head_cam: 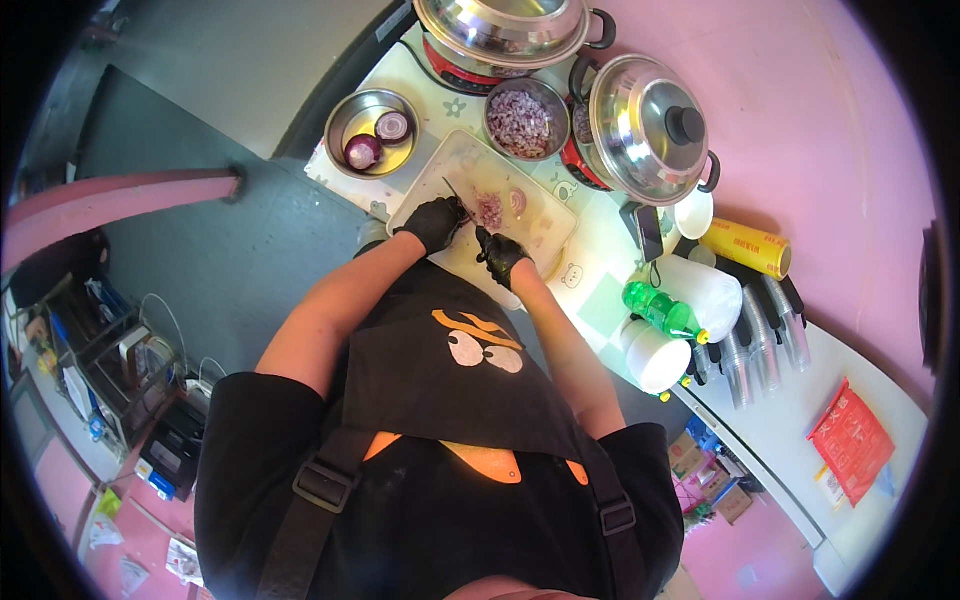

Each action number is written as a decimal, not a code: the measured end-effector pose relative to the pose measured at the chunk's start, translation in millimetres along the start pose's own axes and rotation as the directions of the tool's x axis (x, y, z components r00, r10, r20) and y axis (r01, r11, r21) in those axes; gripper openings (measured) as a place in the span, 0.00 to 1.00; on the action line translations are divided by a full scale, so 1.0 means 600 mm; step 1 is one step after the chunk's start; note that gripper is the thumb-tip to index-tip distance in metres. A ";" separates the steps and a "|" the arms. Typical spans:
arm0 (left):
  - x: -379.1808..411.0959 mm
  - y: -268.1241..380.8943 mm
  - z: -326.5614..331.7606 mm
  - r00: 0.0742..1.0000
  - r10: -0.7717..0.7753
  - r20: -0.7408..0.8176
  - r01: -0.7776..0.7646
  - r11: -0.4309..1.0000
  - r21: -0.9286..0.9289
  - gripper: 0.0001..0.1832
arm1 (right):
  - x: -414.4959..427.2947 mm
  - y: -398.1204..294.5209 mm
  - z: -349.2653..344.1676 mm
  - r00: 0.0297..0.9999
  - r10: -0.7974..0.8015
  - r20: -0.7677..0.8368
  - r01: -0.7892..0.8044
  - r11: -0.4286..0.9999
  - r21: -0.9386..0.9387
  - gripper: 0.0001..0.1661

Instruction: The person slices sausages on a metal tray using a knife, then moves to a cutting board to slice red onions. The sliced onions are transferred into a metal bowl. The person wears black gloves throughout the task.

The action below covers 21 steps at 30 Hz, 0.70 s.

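Observation:
My right hand (501,253), in a black glove, is closed round the handle of a kitchen knife (459,196), whose blade points up and left over a pale cutting board (541,238). Beside the blade, my left hand (433,225), also black-gloved, presses on a piece of red onion (463,218), mostly hidden by the fingers. Chopped onion (489,210) and a cut onion slice (517,202) lie on the board. Beyond it stands a metal bowl of diced onion (519,124). At the upper left, a steel bowl (339,154) holds a whole-looking red onion (363,152) and a cut half (393,128).
Two lidded steel pots (637,127) stand on red cookers at the back. To the right are a phone (648,231), a green bottle (660,306), white containers (658,356), a yellow roll (746,247) and stacked clear cups (761,345). A red packet (853,442) lies on the white surface.

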<state>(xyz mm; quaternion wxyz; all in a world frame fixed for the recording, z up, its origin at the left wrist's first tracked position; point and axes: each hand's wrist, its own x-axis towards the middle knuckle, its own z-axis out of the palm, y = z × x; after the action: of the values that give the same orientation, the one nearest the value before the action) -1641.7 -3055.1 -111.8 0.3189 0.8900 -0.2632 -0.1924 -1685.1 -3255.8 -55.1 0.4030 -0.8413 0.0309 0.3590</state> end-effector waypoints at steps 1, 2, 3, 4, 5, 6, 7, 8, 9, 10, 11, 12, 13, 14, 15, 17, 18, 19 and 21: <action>0.000 0.007 -0.004 1.000 -0.023 0.000 0.023 0.999 -0.027 0.12 | 0.002 0.018 0.018 0.983 -0.164 -0.079 0.154 0.980 -0.125 0.33; -0.001 0.011 -0.005 0.999 -0.046 0.002 0.046 0.997 -0.054 0.11 | 0.008 0.034 0.032 0.974 -0.194 -0.114 0.171 0.969 -0.181 0.31; -0.001 0.011 -0.005 0.998 -0.048 0.028 0.048 0.999 -0.005 0.11 | 0.012 0.032 0.040 0.963 -0.228 -0.144 0.190 0.952 -0.240 0.29; -0.001 0.011 -0.005 0.997 -0.050 0.055 0.048 0.998 0.043 0.12 | 0.020 0.028 0.050 0.981 -0.122 -0.153 0.087 0.971 -0.221 0.28; -0.002 0.010 -0.004 0.995 -0.053 0.082 0.046 0.995 0.091 0.12 | 0.024 0.029 0.052 0.987 -0.069 -0.146 0.037 0.978 -0.206 0.28; -0.002 0.008 -0.003 0.996 -0.042 0.072 0.036 0.996 0.084 0.12 | 0.027 0.022 0.051 0.990 -0.015 -0.143 -0.013 0.981 -0.193 0.27; -0.004 0.004 0.001 0.998 -0.031 0.063 0.026 0.997 0.077 0.13 | 0.027 0.018 0.048 0.992 -0.014 -0.126 -0.009 0.983 -0.183 0.28; -0.005 -0.001 0.007 0.998 -0.020 0.053 0.016 0.997 0.071 0.14 | 0.027 0.013 0.045 0.994 -0.014 -0.110 -0.005 0.985 -0.173 0.29; -0.007 -0.005 0.018 0.999 -0.026 0.026 0.025 0.998 0.055 0.14 | 0.023 0.006 0.040 0.996 -0.013 -0.090 -0.002 0.986 -0.165 0.30; -0.007 -0.012 0.027 0.999 -0.035 -0.001 0.035 0.998 0.043 0.14 | 0.012 -0.019 0.025 0.997 0.016 -0.072 -0.024 0.993 -0.120 0.30; -0.008 -0.020 0.036 0.999 -0.044 -0.029 0.045 0.998 0.031 0.15 | -0.004 -0.045 0.006 0.998 0.043 -0.052 -0.047 0.996 -0.075 0.31; -0.007 -0.019 0.031 0.998 -0.067 -0.002 0.067 0.998 0.010 0.14 | -0.015 -0.058 0.000 0.996 0.077 -0.038 -0.078 0.997 -0.021 0.31; -0.005 -0.009 0.020 0.996 -0.090 0.023 0.090 0.996 -0.016 0.14 | -0.011 -0.036 0.012 0.997 -0.023 -0.068 0.014 0.991 -0.136 0.32; -0.004 -0.002 0.015 0.993 -0.112 0.048 0.114 0.993 -0.040 0.14 | -0.001 0.002 0.035 0.989 -0.125 -0.085 0.100 0.963 -0.252 0.32; -0.004 -0.006 0.025 0.991 -0.129 0.033 0.131 0.990 -0.047 0.14 | 0.009 0.021 0.047 0.968 -0.236 -0.082 0.190 0.909 -0.370 0.32; -0.003 -0.021 0.047 0.987 -0.161 0.000 0.161 0.985 -0.054 0.13 | 0.017 -0.002 0.052 0.985 -0.029 -0.168 0.010 0.994 -0.111 0.32; 0.001 -0.024 0.043 0.988 -0.153 0.012 0.153 0.988 -0.014 0.13 | 0.026 -0.002 0.059 0.983 0.010 -0.186 -0.026 0.996 -0.082 0.33; 0.000 -0.020 0.039 0.989 -0.141 0.034 0.140 0.990 0.023 0.14 | 0.026 0.004 0.067 0.977 0.060 -0.203 -0.071 0.996 -0.047 0.34; -0.005 -0.011 0.029 0.994 -0.099 0.041 0.097 0.994 0.056 0.14 | 0.038 0.030 0.068 0.988 0.058 -0.143 -0.062 0.998 -0.025 0.36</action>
<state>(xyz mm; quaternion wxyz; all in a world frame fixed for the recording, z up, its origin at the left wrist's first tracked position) -1650.3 -3057.0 -128.3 0.2791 0.9057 -0.2310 -0.2200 -1698.4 -3233.9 -98.3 0.3764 -0.8693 0.0795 0.3103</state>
